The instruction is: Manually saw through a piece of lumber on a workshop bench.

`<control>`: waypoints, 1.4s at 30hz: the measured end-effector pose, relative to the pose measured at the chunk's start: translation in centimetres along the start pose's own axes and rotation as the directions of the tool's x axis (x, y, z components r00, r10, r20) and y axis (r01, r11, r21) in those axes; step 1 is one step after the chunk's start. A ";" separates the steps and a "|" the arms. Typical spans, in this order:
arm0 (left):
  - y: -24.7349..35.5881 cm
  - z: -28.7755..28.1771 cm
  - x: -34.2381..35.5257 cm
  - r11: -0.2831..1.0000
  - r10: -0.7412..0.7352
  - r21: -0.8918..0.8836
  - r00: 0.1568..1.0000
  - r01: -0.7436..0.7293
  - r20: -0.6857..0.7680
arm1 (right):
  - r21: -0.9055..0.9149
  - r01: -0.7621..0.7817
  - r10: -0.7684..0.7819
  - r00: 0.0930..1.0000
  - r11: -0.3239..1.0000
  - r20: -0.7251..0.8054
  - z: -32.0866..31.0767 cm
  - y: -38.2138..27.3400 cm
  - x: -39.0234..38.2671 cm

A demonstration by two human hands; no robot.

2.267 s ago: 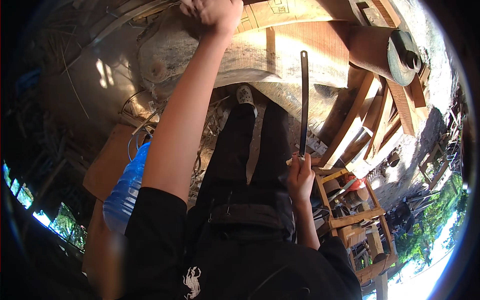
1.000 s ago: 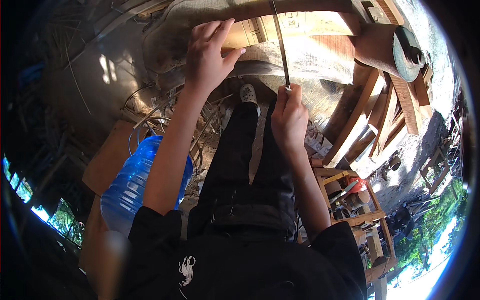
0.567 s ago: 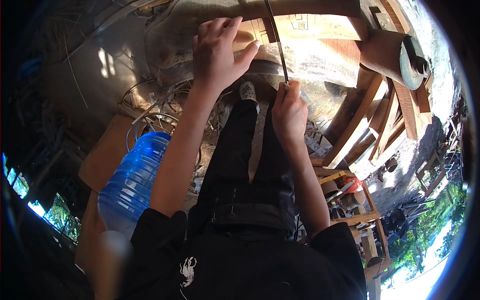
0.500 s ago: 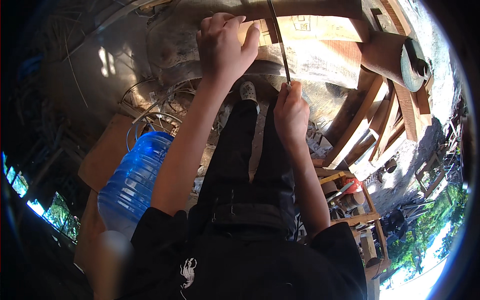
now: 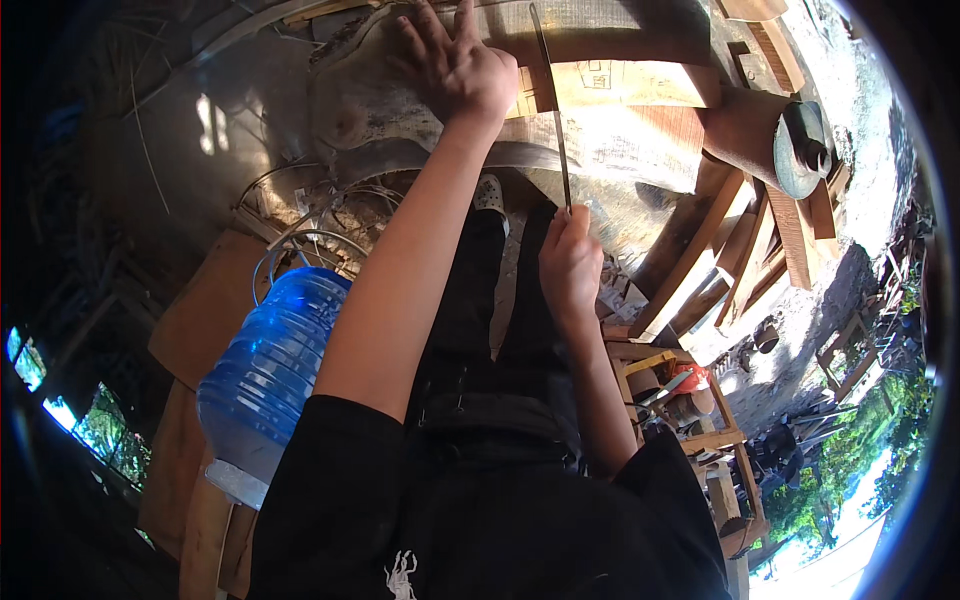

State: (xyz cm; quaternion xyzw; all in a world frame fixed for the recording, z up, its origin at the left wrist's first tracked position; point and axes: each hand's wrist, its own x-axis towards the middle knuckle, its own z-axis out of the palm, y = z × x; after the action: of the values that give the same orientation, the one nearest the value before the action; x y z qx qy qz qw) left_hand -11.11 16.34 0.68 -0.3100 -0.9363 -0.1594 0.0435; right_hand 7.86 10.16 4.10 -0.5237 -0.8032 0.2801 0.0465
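Thin metal blade [image 5: 552, 110]: our right hand [image 5: 570, 265] grips lower end, fingers closed; our left hand [image 5: 452, 62] flat, fingers spread, on wooden slab [image 5: 610, 100].

Black short-sleeved shirt, black trousers, bare forearms.

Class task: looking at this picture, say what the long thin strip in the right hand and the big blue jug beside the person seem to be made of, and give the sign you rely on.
Thin strip: probably metal, dull grey; it is narrow, flat, straight and dark-edged, though painted wood cannot be ruled out. The right hand grips its lower end.
Blue jug: clear tinted plastic, glossy; light passes through it and its wall shows moulded ribs.
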 end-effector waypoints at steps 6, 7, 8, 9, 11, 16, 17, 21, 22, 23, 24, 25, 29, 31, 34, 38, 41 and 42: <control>2.6 -0.1 -0.1 0.999 -0.013 -0.045 0.999 0.015 0.031 | 0.051 0.002 0.001 0.999 0.999 -0.053 -0.3 -1.0 6.1; 2.3 0.0 -0.2 0.999 0.042 0.017 0.997 -0.040 -0.069 | 0.075 0.034 -0.028 0.996 0.997 -0.079 0.0 -1.3 6.5; 2.1 0.1 -0.1 0.999 0.040 0.017 0.997 -0.039 -0.068 | 0.095 0.066 -0.055 0.993 0.993 -0.107 0.1 -1.4 6.6; 1.9 0.3 -0.2 1.000 0.013 -0.001 1.000 -0.013 -0.023 | 0.093 0.066 -0.056 0.993 0.993 -0.106 -0.1 -1.0 5.7; 1.1 -0.1 0.0 1.000 -0.018 -0.010 1.000 0.018 0.017 | 0.057 -0.013 0.010 0.999 0.998 0.052 -0.4 0.0 1.8; 1.5 -0.8 0.2 1.000 -0.017 -0.020 1.000 0.017 0.004 | 0.172 -0.008 0.000 0.999 0.985 0.047 -1.1 0.6 1.1; 2.4 -0.8 0.2 0.999 -0.017 -0.036 0.999 0.018 0.027 | 0.130 0.007 -0.012 0.999 0.992 0.039 -1.1 -0.1 3.8; 2.4 -0.5 0.1 1.000 -0.021 0.005 0.998 0.021 0.058 | 0.107 0.019 -0.017 1.000 0.994 -0.017 -0.4 -1.1 6.1; 2.3 -0.8 0.2 0.999 -0.036 -0.007 0.996 0.036 0.086 | 0.100 -0.004 0.003 1.000 0.995 0.006 -0.6 -0.5 4.3; 1.9 -1.1 0.3 0.999 -0.050 -0.010 0.993 0.052 0.110 | 0.102 -0.023 0.020 0.999 0.995 0.033 -0.3 0.2 2.0; 1.4 -1.2 0.4 0.998 -0.059 -0.004 0.993 0.059 0.104 | 0.155 -0.044 0.036 0.998 0.987 0.055 -0.3 1.0 -0.5; 1.3 -1.1 0.3 0.999 -0.035 -0.005 0.998 0.035 0.059 | 0.198 -0.067 0.053 0.996 0.978 0.073 -0.8 1.8 -2.2; 1.7 -1.7 0.0 0.983 0.155 -0.101 0.988 -0.155 -0.005 | 0.252 -0.144 0.111 0.984 0.957 0.138 -2.3 2.0 -3.1; 2.1 -2.8 -0.5 0.960 0.243 -0.148 0.970 -0.239 0.008 | 0.246 -0.156 0.123 0.982 0.957 0.144 -1.9 2.4 -3.2; 1.9 -2.9 -0.9 0.882 0.395 -0.229 0.911 -0.412 -0.119 | 0.249 -0.179 0.144 0.978 0.952 0.152 -1.6 2.7 -3.4; 0.7 -1.3 -1.6 0.871 0.466 -0.092 0.871 -0.483 -0.158 | 0.312 -0.203 0.147 0.970 0.928 0.195 -1.8 2.5 -3.0; 0.0 -0.2 -1.3 0.884 0.431 -0.155 0.897 -0.442 -0.097 | 0.314 -0.234 0.165 0.958 0.920 0.233 -1.9 2.5 -2.4; -0.2 -0.1 -1.2 0.878 0.451 -0.147 0.890 -0.456 -0.064 | 0.316 -0.235 0.165 0.958 0.919 0.234 -1.8 2.6 -2.2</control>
State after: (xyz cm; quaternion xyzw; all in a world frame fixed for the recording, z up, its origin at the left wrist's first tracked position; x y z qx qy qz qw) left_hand -10.31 15.44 0.50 -0.5206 -0.8215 -0.2226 0.0677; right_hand 11.58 9.78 4.83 -0.5562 -0.6852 0.4696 0.0253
